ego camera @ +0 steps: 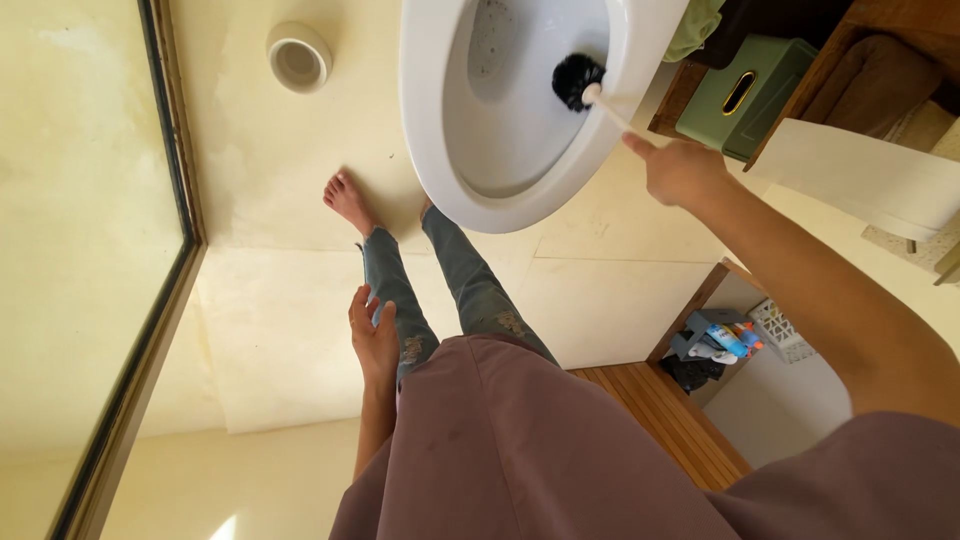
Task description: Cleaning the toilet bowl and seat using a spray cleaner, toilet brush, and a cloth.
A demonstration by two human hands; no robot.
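1. One white ceramic toilet bowl [440,150] is counted.
2. One toilet brush with black bristles and a white handle [580,82] is counted, inside the bowl.
3. Two bare hands are seen: left hand [373,335], right hand [682,170].
4. One bare foot [348,203] is seen in full; the second is mostly hidden by the bowl.
5. One round white floor fitting [299,57] is counted.
6. One green rectangular box with an oval slot [745,95] is counted.
7. One white paper roll [870,180] is counted.
8. One white lattice basket [782,331] is counted.
9. One grey caddy of small bottles [712,338] is counted; the bottles are too small to be tallied.
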